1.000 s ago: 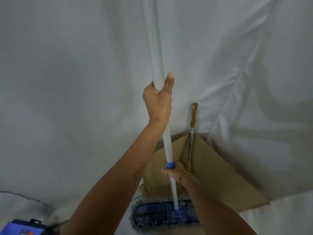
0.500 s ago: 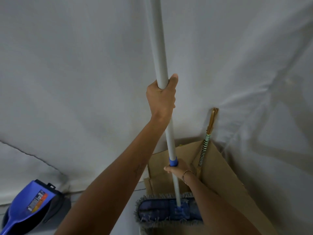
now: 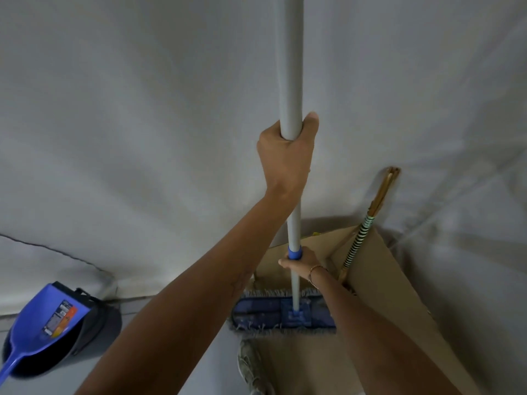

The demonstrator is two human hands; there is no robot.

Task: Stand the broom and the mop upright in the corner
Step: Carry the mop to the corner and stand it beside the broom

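Observation:
The mop stands nearly upright, its grey pole (image 3: pixel 290 67) running up out of the frame. Its blue fringed head (image 3: pixel 268 312) lies flat on the floor by the cardboard. My left hand (image 3: pixel 288 158) is closed around the pole high up. My right hand (image 3: pixel 299 259), with a thin bracelet at the wrist, grips the pole just below its blue collar. The broom (image 3: pixel 360 243) has a striped handle. It leans upright in the corner, right of the mop, with its top against the white sheet. Cardboard and my right arm hide its lower end.
White sheeting (image 3: pixel 142 124) covers both walls of the corner. Brown cardboard (image 3: pixel 390 280) leans against the right wall and lies on the floor. A blue dustpan (image 3: pixel 54 317) rests in a dark bucket (image 3: pixel 97 329) at the lower left.
The view has swung left, so the corner and broom sit further right and the dustpan has come into sight. Both hands keep the same grip on the mop pole.

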